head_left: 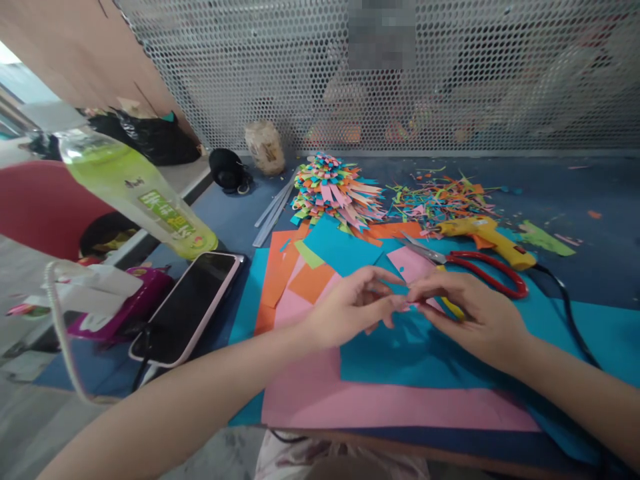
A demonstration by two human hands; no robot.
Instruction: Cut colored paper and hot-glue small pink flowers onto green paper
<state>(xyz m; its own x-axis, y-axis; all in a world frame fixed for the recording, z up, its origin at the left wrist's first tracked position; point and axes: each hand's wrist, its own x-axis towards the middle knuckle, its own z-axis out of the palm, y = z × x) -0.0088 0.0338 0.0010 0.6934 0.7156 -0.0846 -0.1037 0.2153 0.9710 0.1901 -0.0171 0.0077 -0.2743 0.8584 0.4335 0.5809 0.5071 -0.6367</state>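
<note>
My left hand (pixel 363 303) and my right hand (pixel 463 313) meet at the fingertips above a blue paper sheet (pixel 420 363). Both pinch a tiny pink piece (pixel 411 305), mostly hidden by the fingers. Under the blue sheet lies a larger pink sheet (pixel 400 407). Just beyond my right hand are red-handled scissors (pixel 487 270), partly open, and a yellow glue gun (pixel 487 240). Orange paper (pixel 310 283) and more blue paper (pixel 345 245) lie beyond my left hand. Behind them stands a fringed multicoloured paper piece (pixel 337 190).
Paper scraps (pixel 445 200) are piled at the back. Clear sticks (pixel 275 213), a jar (pixel 265 147) and a black round object (pixel 227 171) stand left of them. A phone (pixel 187 310) and a tilted green bottle (pixel 145 193) are at the left. A perforated metal screen (pixel 300 80) borders the back.
</note>
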